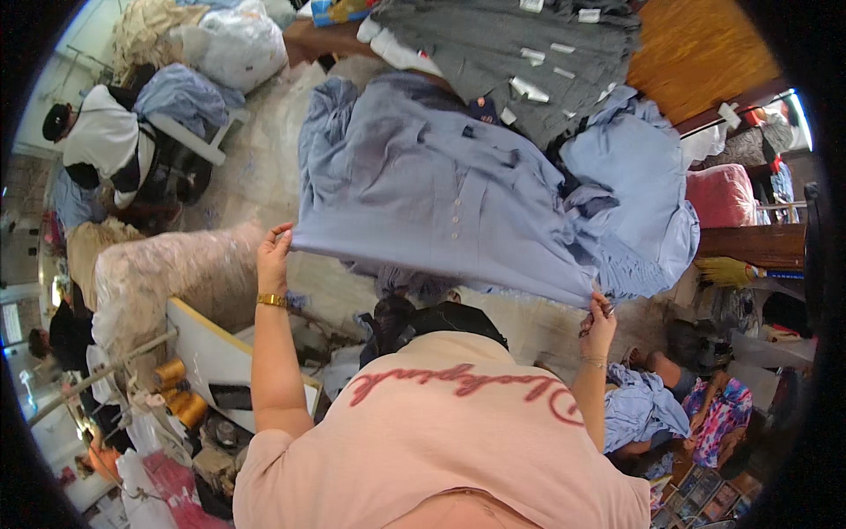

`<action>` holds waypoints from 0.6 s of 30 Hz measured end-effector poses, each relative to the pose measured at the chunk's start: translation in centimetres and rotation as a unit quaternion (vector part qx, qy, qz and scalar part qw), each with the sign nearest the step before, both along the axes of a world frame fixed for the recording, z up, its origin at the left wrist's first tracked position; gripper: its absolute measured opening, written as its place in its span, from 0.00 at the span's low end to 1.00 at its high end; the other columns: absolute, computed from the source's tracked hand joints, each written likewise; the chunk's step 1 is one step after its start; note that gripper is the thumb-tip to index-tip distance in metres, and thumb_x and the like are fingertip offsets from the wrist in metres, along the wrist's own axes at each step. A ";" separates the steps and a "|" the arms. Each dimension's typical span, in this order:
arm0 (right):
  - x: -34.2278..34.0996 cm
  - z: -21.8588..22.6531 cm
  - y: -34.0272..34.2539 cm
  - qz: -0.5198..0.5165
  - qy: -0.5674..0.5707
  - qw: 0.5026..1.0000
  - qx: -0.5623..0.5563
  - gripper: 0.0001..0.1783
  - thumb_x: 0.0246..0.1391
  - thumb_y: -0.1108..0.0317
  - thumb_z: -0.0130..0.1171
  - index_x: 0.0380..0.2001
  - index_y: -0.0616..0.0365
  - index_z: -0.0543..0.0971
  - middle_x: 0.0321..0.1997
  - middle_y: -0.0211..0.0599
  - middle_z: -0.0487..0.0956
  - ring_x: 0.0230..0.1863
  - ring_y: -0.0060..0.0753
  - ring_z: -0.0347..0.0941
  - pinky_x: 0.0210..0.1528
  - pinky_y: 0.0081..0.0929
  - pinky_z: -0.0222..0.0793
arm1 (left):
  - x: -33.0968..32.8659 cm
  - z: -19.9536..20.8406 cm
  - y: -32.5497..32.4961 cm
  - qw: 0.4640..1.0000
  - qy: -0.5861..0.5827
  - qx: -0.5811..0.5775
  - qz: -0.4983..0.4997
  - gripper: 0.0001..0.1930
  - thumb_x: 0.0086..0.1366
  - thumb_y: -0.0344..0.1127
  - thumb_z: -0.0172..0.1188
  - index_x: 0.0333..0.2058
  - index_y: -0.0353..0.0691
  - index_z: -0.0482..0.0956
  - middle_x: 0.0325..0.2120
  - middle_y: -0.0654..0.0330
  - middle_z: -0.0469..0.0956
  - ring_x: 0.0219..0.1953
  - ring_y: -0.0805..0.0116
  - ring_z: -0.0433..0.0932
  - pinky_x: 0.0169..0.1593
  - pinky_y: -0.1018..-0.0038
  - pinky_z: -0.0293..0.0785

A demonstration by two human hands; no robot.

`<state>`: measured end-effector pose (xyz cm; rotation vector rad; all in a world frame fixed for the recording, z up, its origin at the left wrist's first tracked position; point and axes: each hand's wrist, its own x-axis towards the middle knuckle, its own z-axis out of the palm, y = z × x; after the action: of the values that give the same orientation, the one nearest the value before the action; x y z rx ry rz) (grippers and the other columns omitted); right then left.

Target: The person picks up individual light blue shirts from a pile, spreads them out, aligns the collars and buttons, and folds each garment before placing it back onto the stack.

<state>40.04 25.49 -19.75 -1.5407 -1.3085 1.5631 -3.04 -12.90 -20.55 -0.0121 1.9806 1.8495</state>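
Main item: one broad, pale blue-grey cloth garment, fitted with small round white buttons; it is held out before the body, between two bare hands. Left end of its near edge: pinched in the closed fingers of the left hand; a gold-coloured metal band is worn on that wrist. Right end: gripped likewise by the right hand. The near edge is drawn taut; the far part is loosely rumpled.

Beyond the garment: dark grey cloth, scattered with small white slips. Right of the garment: heaped light-blue cloth. Left of the garment: a bulky plastic-wrapped bale.

Step in hand: judged to be spreading and straightening of the garment. Next move: an even pull from both ends and a smoothing of the far folds seem called for.
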 end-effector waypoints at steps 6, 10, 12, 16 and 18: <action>2.6 -3.4 0.0 0.083 -0.067 0.994 -0.005 0.06 0.50 0.70 0.52 0.32 0.56 0.75 0.13 0.18 0.63 0.10 0.12 0.53 0.12 0.12 0.48 | 2.4 -3.2 -1.7 0.999 0.012 -0.004 0.048 0.09 0.58 0.32 0.53 0.38 0.37 0.72 0.30 0.66 0.73 0.32 0.79 0.68 0.38 0.83 0.62; 3.3 -3.8 0.4 0.175 -0.133 0.975 0.017 0.05 0.48 0.72 0.53 0.29 0.56 0.76 0.15 0.18 0.66 0.12 0.11 0.54 0.13 0.11 0.49 | 2.6 -4.2 -2.2 0.992 0.082 -0.088 0.037 0.10 0.58 0.30 0.53 0.38 0.34 0.71 0.25 0.66 0.72 0.27 0.80 0.67 0.34 0.85 0.62; 4.2 -5.0 0.3 0.204 -0.183 0.961 0.036 0.04 0.47 0.72 0.54 0.29 0.57 0.76 0.15 0.19 0.67 0.13 0.10 0.55 0.14 0.11 0.49 | 2.6 -4.7 -2.6 0.982 0.112 -0.153 0.026 0.11 0.57 0.31 0.53 0.39 0.35 0.71 0.22 0.68 0.71 0.24 0.81 0.65 0.31 0.85 0.60; 4.7 -5.8 -0.3 0.225 -0.218 0.949 0.027 0.04 0.45 0.75 0.55 0.27 0.59 0.77 0.18 0.23 0.71 0.15 0.13 0.58 0.17 0.15 0.54 | 2.6 -6.0 -3.5 0.966 0.118 -0.230 0.016 0.11 0.57 0.34 0.54 0.37 0.37 0.72 0.16 0.69 0.68 0.20 0.81 0.61 0.26 0.84 0.59; 5.6 -7.1 0.0 0.261 -0.222 0.938 0.052 0.05 0.44 0.75 0.55 0.27 0.60 0.77 0.19 0.24 0.72 0.17 0.15 0.59 0.20 0.16 0.56 | 2.6 -6.9 -4.1 0.960 0.123 -0.252 0.012 0.10 0.57 0.34 0.55 0.36 0.38 0.73 0.15 0.69 0.68 0.19 0.81 0.61 0.26 0.83 0.59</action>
<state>45.60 25.47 -26.86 -1.6191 -2.1613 1.4436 -0.45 -17.03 -27.48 0.0448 2.5860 1.3612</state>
